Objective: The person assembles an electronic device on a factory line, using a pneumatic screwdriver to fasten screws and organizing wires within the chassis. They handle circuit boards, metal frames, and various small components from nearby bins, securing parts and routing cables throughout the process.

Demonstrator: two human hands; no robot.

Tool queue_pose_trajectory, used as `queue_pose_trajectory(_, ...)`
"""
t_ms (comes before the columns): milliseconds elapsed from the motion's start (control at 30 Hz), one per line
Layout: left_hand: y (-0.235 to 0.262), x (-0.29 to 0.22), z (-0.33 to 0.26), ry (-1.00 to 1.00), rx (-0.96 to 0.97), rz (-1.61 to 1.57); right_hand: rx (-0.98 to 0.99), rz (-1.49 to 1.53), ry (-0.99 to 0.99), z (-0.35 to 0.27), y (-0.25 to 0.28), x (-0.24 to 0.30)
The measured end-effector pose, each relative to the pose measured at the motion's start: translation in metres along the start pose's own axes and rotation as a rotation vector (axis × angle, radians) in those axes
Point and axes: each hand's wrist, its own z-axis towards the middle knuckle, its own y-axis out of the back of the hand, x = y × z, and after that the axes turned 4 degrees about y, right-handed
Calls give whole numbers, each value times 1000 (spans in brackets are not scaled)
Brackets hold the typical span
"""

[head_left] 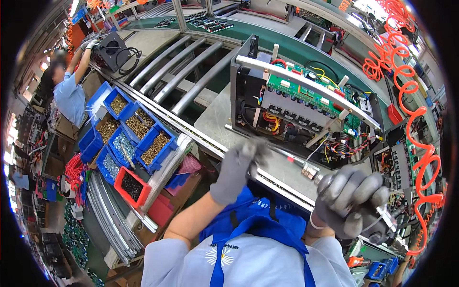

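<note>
My right hand [351,198], in a grey glove, is wrapped round a power screwdriver with a metal nose [310,171]. Its long thin bit points left, toward my other hand. My left hand [237,167], also gloved in grey, is raised beside the bit's tip; its fingers are smeared by motion, so whether they hold a small thing does not show. Just beyond both hands an opened machine chassis [306,107] stands on the metal worktop [217,119]. Inside it are a green circuit board [296,91], coloured wires and a pale bar along the top.
To my left, blue bins [155,149] hold screws and small fasteners, with a red bin [132,186] of dark ones. Steel rollers [191,79] run beyond. Coiled orange hose [416,143] hangs at the right. A co-worker [71,91] handles a black case [112,52] at far left.
</note>
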Motion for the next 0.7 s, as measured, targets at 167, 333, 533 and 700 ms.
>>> queue_pose_trajectory(167,2,-17,72,-826,-570,837,143,4,-83,45,2,-5)
queue_pose_trajectory(333,8,-38,100,-920,-544,687,275,-14,-136,68,4,-22)
queue_pose_trajectory(533,25,-44,100,-855,-514,624,167,54,55,69,-12,-80)
queue_pose_trajectory(700,23,-50,96,-771,-442,530,129,53,-37,60,-19,-102)
